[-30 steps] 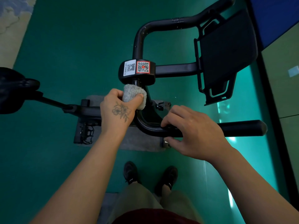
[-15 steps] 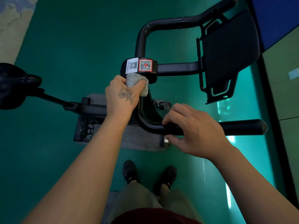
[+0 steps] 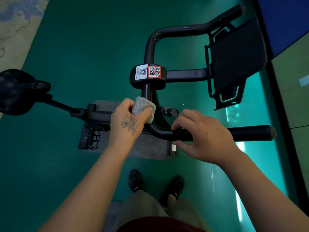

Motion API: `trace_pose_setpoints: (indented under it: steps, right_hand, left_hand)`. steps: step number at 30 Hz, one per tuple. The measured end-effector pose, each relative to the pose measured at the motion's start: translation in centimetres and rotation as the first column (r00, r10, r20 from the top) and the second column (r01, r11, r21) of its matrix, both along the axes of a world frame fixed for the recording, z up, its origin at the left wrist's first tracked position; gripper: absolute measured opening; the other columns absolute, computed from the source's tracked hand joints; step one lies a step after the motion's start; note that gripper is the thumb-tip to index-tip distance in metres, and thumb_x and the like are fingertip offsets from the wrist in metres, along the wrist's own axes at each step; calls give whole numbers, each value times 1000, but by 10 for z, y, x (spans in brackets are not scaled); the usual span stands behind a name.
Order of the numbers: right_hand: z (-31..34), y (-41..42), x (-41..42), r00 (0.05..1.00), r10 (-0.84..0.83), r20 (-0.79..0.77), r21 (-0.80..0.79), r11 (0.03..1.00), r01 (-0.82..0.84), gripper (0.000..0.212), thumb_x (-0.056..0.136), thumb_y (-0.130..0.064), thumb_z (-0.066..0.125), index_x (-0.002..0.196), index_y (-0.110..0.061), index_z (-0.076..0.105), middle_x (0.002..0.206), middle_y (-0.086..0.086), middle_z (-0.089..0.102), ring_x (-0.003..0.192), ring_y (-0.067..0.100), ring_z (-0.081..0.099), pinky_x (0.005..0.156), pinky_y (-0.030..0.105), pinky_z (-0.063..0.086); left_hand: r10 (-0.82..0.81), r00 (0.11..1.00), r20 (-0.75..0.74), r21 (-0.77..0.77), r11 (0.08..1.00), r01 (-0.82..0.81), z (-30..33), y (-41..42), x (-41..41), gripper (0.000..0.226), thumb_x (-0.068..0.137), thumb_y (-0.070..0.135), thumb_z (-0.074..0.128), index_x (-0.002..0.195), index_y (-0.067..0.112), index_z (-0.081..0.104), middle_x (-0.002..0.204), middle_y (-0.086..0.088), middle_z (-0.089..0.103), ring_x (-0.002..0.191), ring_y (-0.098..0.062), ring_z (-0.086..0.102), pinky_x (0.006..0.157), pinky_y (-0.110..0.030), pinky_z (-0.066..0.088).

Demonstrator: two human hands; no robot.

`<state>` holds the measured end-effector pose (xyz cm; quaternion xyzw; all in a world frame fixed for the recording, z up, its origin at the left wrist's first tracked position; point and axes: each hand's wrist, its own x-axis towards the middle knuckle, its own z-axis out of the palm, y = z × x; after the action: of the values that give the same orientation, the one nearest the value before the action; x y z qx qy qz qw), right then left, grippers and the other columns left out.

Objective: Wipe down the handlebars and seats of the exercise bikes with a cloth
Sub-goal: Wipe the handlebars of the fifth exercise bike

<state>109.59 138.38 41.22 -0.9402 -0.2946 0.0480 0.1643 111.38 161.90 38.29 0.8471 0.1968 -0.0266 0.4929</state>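
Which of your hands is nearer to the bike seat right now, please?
The left. The left hand, gripping the cloth on the handlebar bend, is closer to the seat; the right hand grips the handlebar farther away.

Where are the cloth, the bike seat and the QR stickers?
cloth (image 3: 143,107), head view, its fluffy top.
bike seat (image 3: 18,91), head view, the saddle's middle.
QR stickers (image 3: 154,71), head view, the red-bordered one.

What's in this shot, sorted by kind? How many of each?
Hands: 2 (left hand, right hand)
Cloth: 1
Handlebars: 1
Seat: 1
QR stickers: 2
Shoes: 2
Total: 9
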Motion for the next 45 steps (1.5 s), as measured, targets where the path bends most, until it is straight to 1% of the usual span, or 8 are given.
trace_pose_setpoints:
  steps: [5,9,12,18,25,31,37,45]
  right_hand:
    - [-1,-1,0,1000,-6,-5,1,1000,6,33,78,-36,78,106,-31,62,103,-15,52,97,10,54,66,24,35]
    - [-2,0,0,1000,-12,-10,9,1000,12,34,77,-35,78,107,-31,62,103,-15,52,96,11,55,64,26,37]
    - [-1,0,-1,1000,-18,-17,10,1000,18,35,77,-35,79,107,-31,62,103,-15,53,96,11,55,63,28,41]
    - [-1,0,-3,999,-36,-12,-6,999,36,36,76,-35,80,107,-32,62,103,-16,52,95,10,55,64,24,31]
    - [2,3,-4,998,-59,-26,5,998,59,36,76,-35,82,106,-32,62,101,-17,52,93,8,53,63,24,32]
    - [8,4,-6,994,-90,-63,111,989,97,36,80,-38,87,108,-29,66,106,-15,56,98,11,57,79,30,47]
    - [29,16,-19,957,-248,-152,383,878,288,41,93,-43,79,126,-24,63,117,-7,60,111,15,61,94,37,51]
    - [48,20,-54,892,-335,-304,560,694,452,74,88,-39,83,151,-25,47,150,-4,50,135,24,55,106,50,51]
  left_hand:
    - [-54,997,61,-21,998,56,0,3,-20,20,90,38,82,89,25,67,78,9,69,66,-2,60,58,-17,45]
    - [-78,990,121,4,997,78,-5,8,-10,21,88,41,84,100,28,72,94,9,74,84,-7,69,73,-24,55]
    - [-87,984,152,-3,996,89,-8,11,14,24,89,41,84,104,26,73,96,8,75,87,-10,71,79,-30,59]
    - [-109,987,122,-41,993,115,-9,14,23,27,87,41,85,104,24,72,94,11,75,81,-2,69,72,-23,55]
    - [-209,974,83,-81,973,215,-8,32,-32,16,86,34,87,93,31,72,84,13,74,74,-4,68,65,-24,53]
    - [-296,930,218,-23,951,308,10,47,-32,31,82,32,90,110,27,77,105,11,66,96,-10,68,85,-38,59]
    - [-452,832,321,-66,866,496,49,46,-12,56,83,27,92,133,29,67,118,9,69,110,-10,69,90,-27,58]
    - [-710,609,352,-97,620,779,69,16,1,80,79,30,94,147,32,51,124,15,71,117,-8,69,100,-41,59]
